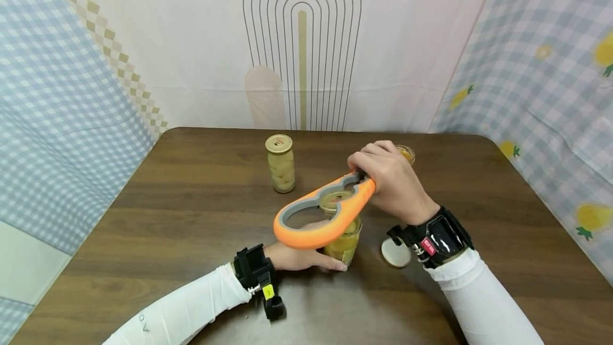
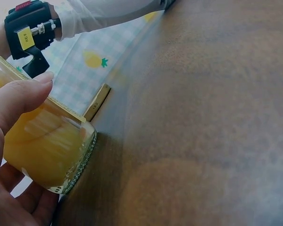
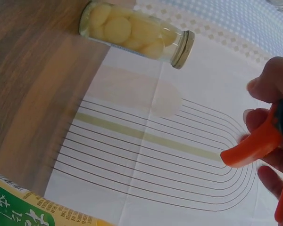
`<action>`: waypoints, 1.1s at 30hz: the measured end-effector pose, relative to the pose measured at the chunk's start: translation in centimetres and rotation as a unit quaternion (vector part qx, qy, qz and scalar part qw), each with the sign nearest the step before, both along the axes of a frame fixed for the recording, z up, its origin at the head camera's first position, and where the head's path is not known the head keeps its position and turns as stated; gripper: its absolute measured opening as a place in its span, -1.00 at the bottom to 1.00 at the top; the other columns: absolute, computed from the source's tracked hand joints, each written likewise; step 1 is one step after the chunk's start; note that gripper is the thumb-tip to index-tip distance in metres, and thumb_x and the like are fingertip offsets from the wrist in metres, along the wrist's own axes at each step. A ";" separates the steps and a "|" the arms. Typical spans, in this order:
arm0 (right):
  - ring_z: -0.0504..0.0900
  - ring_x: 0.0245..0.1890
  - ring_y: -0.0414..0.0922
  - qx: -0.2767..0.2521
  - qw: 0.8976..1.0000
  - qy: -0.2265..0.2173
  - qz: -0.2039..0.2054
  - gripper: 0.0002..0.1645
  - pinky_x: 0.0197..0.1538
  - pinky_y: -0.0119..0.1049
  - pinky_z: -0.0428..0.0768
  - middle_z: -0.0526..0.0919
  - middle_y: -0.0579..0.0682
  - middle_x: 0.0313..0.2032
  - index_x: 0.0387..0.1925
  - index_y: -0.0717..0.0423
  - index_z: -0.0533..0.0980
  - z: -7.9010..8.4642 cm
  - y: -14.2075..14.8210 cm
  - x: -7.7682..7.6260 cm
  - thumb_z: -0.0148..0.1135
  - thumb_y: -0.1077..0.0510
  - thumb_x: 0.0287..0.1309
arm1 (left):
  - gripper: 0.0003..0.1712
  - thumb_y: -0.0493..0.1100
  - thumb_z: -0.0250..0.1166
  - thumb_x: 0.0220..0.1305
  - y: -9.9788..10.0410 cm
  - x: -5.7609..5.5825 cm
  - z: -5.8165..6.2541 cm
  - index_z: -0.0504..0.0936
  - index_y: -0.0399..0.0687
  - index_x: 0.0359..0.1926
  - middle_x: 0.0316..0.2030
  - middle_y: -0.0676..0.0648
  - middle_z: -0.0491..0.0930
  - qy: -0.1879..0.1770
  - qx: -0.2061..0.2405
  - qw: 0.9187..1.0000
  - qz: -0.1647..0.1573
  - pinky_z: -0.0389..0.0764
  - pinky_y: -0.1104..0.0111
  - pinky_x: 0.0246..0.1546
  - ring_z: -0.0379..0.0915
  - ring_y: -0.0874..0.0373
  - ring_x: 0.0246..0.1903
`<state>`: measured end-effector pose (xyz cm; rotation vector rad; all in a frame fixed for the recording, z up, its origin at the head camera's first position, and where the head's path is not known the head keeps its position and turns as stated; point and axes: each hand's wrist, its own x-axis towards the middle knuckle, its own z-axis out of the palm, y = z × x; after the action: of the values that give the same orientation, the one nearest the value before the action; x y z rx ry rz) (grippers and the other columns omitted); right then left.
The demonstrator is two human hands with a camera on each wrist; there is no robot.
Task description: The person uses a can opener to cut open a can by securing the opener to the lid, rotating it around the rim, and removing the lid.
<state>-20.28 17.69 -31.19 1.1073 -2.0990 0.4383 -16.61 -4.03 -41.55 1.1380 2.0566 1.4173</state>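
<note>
In the head view, the left hand (image 1: 299,257) wraps thumb and fingers round a glass jar (image 1: 349,241). Above that jar, the right hand (image 1: 395,182) grips an orange opener (image 1: 306,239); a gold lid (image 1: 335,199) shows through its loop, whether seated I cannot tell. Behind-left of the jar stands a closed jar (image 1: 281,169); right of it lies a loose lid (image 1: 396,253). The left wrist view shows yellow contents inside the jar; the right wrist view, fingers curled round the opener.
</note>
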 end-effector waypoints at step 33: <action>0.52 -0.67 -0.15 0.030 0.998 0.014 -0.059 -0.14 -0.62 -0.22 0.56 0.63 0.04 -0.42 -0.05 0.29 0.43 -0.2 0.7 1.0 0.63 -0.13 -0.28 | -0.33 -0.10 0.52 0.20 -0.3 0.3 0.0 0.45 0.16 0.29 0.08 0.13 0.61 -0.081 -0.051 0.994 0.043 0.49 0.42 0.22 0.53 0.36 0.06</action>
<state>-19.28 18.38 -31.41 1.0101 -2.1527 0.3037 -16.31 -4.36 -41.59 0.8735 2.0592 1.3770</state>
